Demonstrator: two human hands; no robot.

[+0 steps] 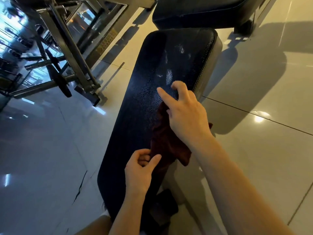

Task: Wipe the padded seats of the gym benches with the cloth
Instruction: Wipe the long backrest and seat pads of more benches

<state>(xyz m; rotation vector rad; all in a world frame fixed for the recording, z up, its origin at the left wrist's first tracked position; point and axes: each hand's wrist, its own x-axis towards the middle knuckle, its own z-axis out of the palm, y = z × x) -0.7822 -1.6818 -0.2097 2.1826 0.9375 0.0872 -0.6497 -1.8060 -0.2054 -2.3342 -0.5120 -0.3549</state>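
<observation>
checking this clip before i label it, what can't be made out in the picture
- Right hand in the head view: it covers part of the dark red cloth, so its grip is unclear.
- Second bench: cut off by the top edge.
- Near end of the bench pad: hidden by the arms.
- Metal rack: blurred, cut off at left.

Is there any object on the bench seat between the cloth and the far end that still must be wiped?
Nothing visible blocks it. The padded seat ahead of the dark red cloth carries only pale smudges. The right hand holds the cloth's far part and the left hand pinches its near edge.
</observation>
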